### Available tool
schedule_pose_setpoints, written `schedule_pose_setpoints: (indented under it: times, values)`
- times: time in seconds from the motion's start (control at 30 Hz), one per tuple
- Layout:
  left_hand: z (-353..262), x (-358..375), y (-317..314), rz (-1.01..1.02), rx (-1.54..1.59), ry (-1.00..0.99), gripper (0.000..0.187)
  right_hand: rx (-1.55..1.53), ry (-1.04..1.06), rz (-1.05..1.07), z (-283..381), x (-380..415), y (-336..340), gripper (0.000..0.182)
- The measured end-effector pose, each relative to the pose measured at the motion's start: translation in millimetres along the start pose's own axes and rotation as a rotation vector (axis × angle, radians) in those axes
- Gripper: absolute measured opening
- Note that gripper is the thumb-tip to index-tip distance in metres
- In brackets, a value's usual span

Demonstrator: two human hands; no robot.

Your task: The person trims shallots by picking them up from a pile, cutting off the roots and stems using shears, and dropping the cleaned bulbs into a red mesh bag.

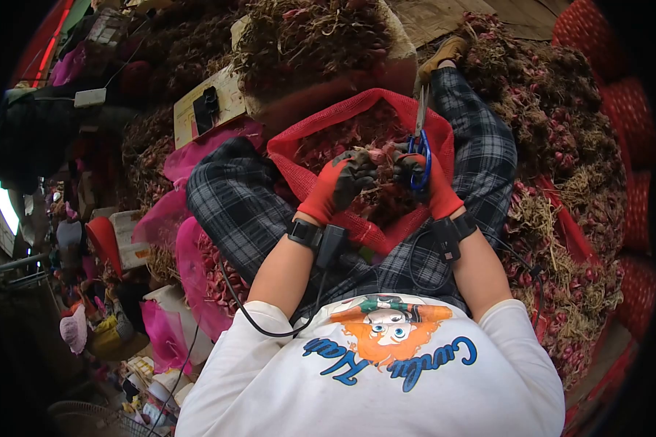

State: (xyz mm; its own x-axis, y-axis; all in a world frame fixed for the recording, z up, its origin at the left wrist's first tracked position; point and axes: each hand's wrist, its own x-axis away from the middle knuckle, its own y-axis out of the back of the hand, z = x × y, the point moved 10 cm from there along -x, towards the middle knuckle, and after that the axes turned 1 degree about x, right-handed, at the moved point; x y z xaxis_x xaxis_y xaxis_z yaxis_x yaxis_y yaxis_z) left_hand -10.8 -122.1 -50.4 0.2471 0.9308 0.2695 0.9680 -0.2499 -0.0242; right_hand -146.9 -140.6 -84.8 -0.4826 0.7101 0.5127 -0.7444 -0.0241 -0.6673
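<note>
My left hand [337,186], in a red glove with a dark grey coating, is closed on a small bunch of shallots [376,155] at its fingertips. Across from it my right hand [436,188], gloved the same way, holds a pair of scissors [420,156] with blue handles, blades pointing away from me. The right fingertips are close to the bunch. Both hands are over the mouth of a red mesh sack [290,164] between my legs, with loose shallots inside.
Shallots with dried stems [554,131] are heaped along my right, with full red sacks [629,120] behind. Ahead stands a pale container [404,54] piled with more. Pink mesh bags [157,218] lie on my left, and a person in a pink hat [73,328] sits farther off.
</note>
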Motion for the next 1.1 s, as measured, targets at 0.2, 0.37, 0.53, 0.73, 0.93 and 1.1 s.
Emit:
schedule_pose_setpoints:
  times: [0.2, 0.37, 0.53, 0.73, 0.93, 1.1]
  values:
    - [-3.1, -4.9, 9.2, -0.029, -0.19, -0.121, 0.034, -0.24, -0.006, 0.169, -17.8, -18.1, 3.1, 0.02]
    - [12.1, -10.1, -3.8, -0.138, 0.518, 0.076, 0.039, -0.428, -0.172, 0.477, -25.5, -10.2, -20.4, 0.007]
    - [-6.6, -11.0, -14.0, 0.107, 0.186, -0.03, 0.041, -0.372, -0.14, 0.448, -18.1, -5.2, -22.8, 0.006]
    - [-12.9, 3.0, -23.0, 0.176, 0.275, 0.061, 0.037, -0.402, -0.077, 0.321, -10.8, -8.1, -16.5, 0.006]
    - [-33.7, 9.5, -32.4, 0.224, -0.307, -0.253, 0.037, -0.401, -0.034, 0.429, -7.5, -10.2, -22.6, 0.004]
    - [-0.7, 10.9, -19.3, 0.252, 0.069, -0.016, 0.036, -0.337, 0.045, 0.423, -1.6, -7.3, -26.4, 0.007]
